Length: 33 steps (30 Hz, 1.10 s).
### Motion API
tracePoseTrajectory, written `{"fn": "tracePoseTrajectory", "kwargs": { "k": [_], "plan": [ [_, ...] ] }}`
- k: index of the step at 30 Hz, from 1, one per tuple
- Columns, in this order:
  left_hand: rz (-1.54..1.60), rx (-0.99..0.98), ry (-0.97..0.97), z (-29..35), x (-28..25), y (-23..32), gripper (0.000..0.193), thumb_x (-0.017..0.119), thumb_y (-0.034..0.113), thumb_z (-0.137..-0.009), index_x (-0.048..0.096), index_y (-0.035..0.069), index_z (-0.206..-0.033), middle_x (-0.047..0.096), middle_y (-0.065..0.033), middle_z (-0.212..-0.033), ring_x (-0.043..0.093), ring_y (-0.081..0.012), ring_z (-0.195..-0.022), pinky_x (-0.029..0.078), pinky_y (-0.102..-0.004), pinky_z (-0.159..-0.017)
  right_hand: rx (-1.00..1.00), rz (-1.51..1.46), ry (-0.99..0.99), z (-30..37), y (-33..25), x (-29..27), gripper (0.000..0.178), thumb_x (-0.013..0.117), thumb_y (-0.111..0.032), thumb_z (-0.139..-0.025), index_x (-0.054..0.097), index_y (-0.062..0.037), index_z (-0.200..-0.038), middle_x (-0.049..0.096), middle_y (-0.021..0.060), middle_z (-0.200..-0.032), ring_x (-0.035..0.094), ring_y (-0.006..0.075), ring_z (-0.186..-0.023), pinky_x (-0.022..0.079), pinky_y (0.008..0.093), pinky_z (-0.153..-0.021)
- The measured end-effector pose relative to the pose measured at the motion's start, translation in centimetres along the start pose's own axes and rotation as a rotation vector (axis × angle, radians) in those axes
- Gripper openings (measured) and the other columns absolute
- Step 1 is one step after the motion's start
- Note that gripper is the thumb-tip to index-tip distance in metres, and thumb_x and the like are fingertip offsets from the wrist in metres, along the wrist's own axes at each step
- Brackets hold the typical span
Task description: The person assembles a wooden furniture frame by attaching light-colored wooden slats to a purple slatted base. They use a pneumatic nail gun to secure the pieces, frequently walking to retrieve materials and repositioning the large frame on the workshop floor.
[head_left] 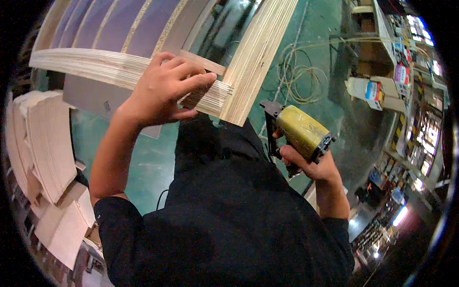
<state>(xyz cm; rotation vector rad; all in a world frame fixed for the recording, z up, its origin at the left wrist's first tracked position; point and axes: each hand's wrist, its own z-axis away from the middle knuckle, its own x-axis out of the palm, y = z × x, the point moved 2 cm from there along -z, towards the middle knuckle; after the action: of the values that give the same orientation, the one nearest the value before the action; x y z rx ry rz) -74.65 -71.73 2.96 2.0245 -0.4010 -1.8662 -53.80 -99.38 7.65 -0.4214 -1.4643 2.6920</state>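
Note:
My left hand [165, 88] is curved over a layered plywood rail [95, 62] near its right end, fingers on the far side and thumb on the near side. That rail meets a second plywood rail [258, 52] at the corner, forming part of a frame. A short wooden strip [203, 62] lies just beyond my fingertips. In my right hand [311, 162] is a yellow and black pneumatic nail gun [303, 126], its handle wrapped by my fingers. The gun's nose stands to the right of the frame's corner, apart from the wood.
Curved pale boards [50, 143] are stacked at the left. A coiled air hose [306, 81] lies on the green floor [150, 177] beyond the nail gun. Cardboard boxes [375, 93] and a workbench stand at the right. Purple-grey panels [114, 28] with pale strips lie within the frame.

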Motion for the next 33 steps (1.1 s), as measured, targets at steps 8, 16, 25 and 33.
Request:
{"fn": "tracePoseTrajectory", "kwargs": {
  "k": [8, 16, 25, 33],
  "plan": [
    [0.072, 0.048, 0.101, -0.2, 0.2, -0.4, 0.056, 0.081, 0.023, -0.07, 0.062, 0.019, -0.122, 0.063, -0.0042, -0.115, 0.061, -0.024, -0.11, 0.043, -0.0467, -0.095, 0.052, 0.171, 0.148, 0.1, -3.5, 6.1, 0.042, 0.081, -0.027, -0.085, 0.067, -0.0061, -0.119, 0.071, 0.0131, -0.114, 0.067, 0.0333, -0.107, 0.052, 0.0402, -0.095],
    [0.163, 0.133, 0.11, -0.1, 0.5, -1.9, 0.033, 0.07, 0.018, -0.078, 0.068, 0.013, -0.11, 0.064, -0.008, -0.118, 0.062, -0.0262, -0.109, 0.043, -0.0462, -0.093, 0.337, 0.162, 0.245, -0.2, -7.7, 9.5, 0.04, 0.077, -0.029, -0.089, 0.067, -0.0077, -0.121, 0.071, 0.0115, -0.113, 0.067, 0.0331, -0.106, 0.052, 0.0418, -0.094],
    [0.294, 0.156, -0.024, -0.5, 0.4, -2.8, 0.04, 0.075, 0.024, -0.071, 0.071, 0.019, -0.111, 0.059, -0.0137, -0.137, 0.057, -0.0338, -0.119, 0.041, -0.0502, -0.096, 0.429, 0.107, 0.321, -1.9, -9.7, 12.3, 0.054, 0.075, -0.036, -0.091, 0.058, -0.0049, -0.131, 0.066, 0.0131, -0.121, 0.063, 0.0311, -0.113, 0.049, 0.0426, -0.097],
    [0.412, 0.186, -0.056, 0.1, 1.0, -3.6, 0.056, 0.077, 0.027, -0.068, 0.063, 0.022, -0.121, 0.053, -0.0161, -0.144, 0.056, -0.0344, -0.122, 0.04, -0.0519, -0.097, 0.71, -0.052, 0.285, -2.3, -10.5, 13.6, 0.081, 0.078, -0.038, -0.087, 0.039, -0.0039, -0.149, 0.055, 0.0128, -0.133, 0.055, 0.0204, -0.118, 0.045, 0.0306, -0.098]
  ]
}}
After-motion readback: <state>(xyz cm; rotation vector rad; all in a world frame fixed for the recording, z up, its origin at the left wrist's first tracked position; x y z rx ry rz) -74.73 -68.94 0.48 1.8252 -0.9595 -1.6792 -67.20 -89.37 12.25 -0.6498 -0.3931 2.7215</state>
